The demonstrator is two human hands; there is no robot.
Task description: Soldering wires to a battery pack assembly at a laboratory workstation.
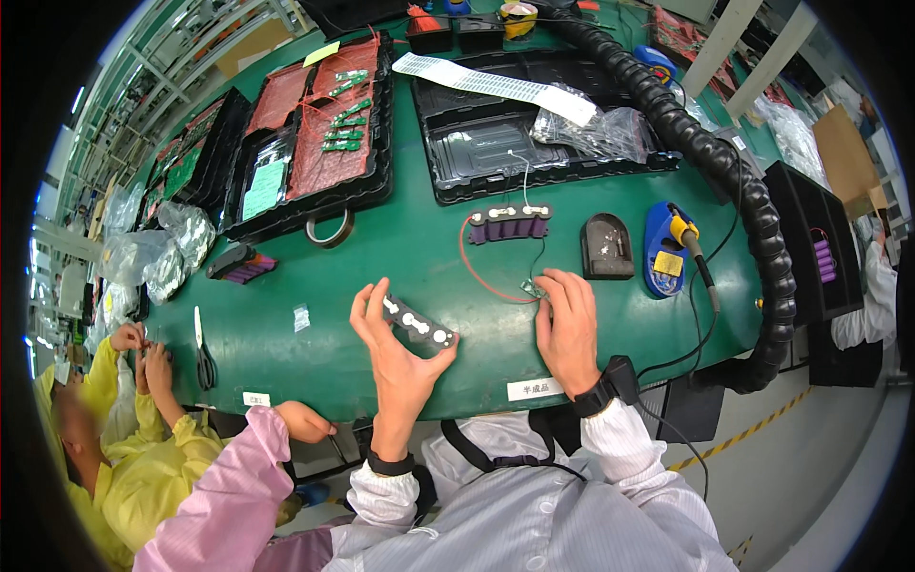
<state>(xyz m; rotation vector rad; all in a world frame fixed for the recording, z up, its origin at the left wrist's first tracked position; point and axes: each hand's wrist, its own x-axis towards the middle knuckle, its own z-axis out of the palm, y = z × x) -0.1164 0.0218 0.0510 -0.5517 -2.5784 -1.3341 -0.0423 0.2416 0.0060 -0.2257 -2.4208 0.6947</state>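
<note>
Dark pack [416, 322], w/ pale round contacts along its top face, tilted, at table's near-ctr; gripped end to end btwn thumb and fingers of L hand [398, 367]. Small green board [532, 288], R of it and well apart, at tips of R hand [572, 329], thumb and fingers closed on its near edge (exact grip part hidden). Red wire [464, 255] loops from board to purple pack [510, 225], which stands beyond both hands; thin black wire [542, 252] also runs btwn the two; white wire [526, 179] rises from pack's far side.

R of purple pack: black dish [607, 250] w/ pale bits inside; next, blue stand [664, 272] w/ yellow sponge [668, 264] and soldering iron [693, 243]. Thick black hose [753, 200] curves round R side of table.

Far side: open black tray [467, 172] w/ paper strip [496, 83] across it and clear bags [596, 133] at R end. Far L: 2nd black tray [383, 143] w/ pink wrap [334, 172] and green boards [344, 135]; tape roll [330, 230] at its near edge.

L side: another purple pack [246, 266], scissors [204, 357] w/ dark handles, clear scrap [301, 317]. Near edge: white labels [536, 389]. Co-workers, L: hand [305, 421] w/ pink sleeve [229, 477] at table edge; person in yellow [157, 477], hands [160, 372] raised together at table's L end.
</note>
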